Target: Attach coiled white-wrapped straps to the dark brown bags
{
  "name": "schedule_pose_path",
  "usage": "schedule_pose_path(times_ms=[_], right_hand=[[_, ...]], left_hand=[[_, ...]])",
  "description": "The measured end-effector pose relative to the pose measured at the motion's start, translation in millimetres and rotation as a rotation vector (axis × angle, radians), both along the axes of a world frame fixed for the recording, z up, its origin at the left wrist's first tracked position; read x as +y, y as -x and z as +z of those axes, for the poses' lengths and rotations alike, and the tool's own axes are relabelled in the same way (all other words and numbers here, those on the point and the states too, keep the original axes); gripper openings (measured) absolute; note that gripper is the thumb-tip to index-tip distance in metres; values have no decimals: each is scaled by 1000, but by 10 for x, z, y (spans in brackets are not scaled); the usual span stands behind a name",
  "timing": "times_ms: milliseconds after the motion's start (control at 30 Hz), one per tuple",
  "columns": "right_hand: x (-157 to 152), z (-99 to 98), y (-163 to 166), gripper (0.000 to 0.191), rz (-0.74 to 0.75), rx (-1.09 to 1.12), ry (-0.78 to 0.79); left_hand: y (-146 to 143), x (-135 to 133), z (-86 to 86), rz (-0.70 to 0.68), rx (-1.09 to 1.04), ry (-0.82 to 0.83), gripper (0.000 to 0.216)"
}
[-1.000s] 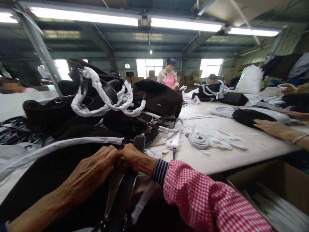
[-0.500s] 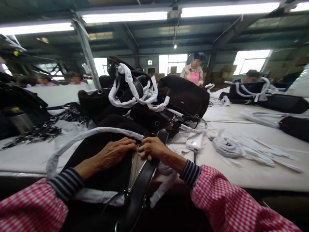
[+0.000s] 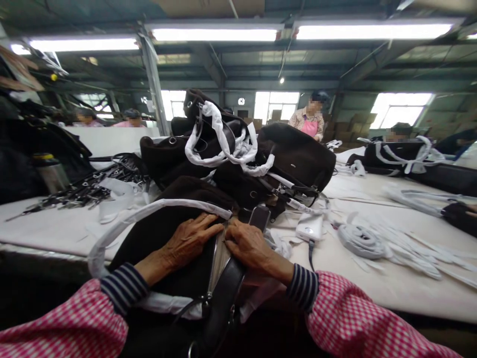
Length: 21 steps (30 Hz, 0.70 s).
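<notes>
A black handbag (image 3: 160, 248) lies at the table's front edge, its zipper (image 3: 214, 268) partly undone over a beige lining. White wrapping covers its handles (image 3: 149, 205). My left hand (image 3: 190, 241) rests across the left panel, with thumb and fingers closing on the edge of the opening. Curled fingers of my right hand (image 3: 249, 243) grip the opposite edge near the zipper's far end, close to the left fingertips. Fingertips of both hands are partly hidden. A dark strap (image 3: 259, 219) sticks up beyond my right hand.
More black handbags (image 3: 298, 154) are piled behind. Black straps with metal clips (image 3: 108, 181) lie left. On the right are a white box-shaped device with a cable (image 3: 309, 227), a rolled white strip (image 3: 360, 241) and loose strips (image 3: 413, 243). Co-workers, one in a pink apron (image 3: 310, 128), are further back.
The view has shifted, so the scene sits further right and slightly lower. Both hands stay at the zipper opening; the right fingers have curled in closer over the edge.
</notes>
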State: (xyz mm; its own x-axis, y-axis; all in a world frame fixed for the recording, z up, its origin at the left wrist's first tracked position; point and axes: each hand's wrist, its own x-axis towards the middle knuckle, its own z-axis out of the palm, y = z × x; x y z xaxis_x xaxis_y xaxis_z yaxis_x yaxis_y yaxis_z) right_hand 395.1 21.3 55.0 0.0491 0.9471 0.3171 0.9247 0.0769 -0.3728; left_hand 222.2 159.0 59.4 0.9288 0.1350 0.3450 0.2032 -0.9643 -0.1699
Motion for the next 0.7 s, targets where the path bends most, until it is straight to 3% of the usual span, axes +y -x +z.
schedule_pose_path(times_ms=[167, 300, 367, 467, 633, 700], right_hand=[[90, -23, -38, 5, -63, 18, -16], [208, 105, -154, 7, -59, 20, 37], [315, 161, -230, 14, -146, -51, 25], [473, 190, -339, 19, -278, -119, 25], [505, 122, -395, 17, -190, -138, -62], [466, 82, -409, 16, -181, -129, -120]], left_hand=[[35, 31, 74, -13, 28, -158, 61], [90, 174, 112, -185, 106, -265, 74], [81, 257, 81, -271, 97, -267, 70], [-38, 336, 84, -337, 49, -270, 47], [-382, 384, 361, -442, 72, -252, 42], [-489, 450, 403, -370, 44, -127, 34]])
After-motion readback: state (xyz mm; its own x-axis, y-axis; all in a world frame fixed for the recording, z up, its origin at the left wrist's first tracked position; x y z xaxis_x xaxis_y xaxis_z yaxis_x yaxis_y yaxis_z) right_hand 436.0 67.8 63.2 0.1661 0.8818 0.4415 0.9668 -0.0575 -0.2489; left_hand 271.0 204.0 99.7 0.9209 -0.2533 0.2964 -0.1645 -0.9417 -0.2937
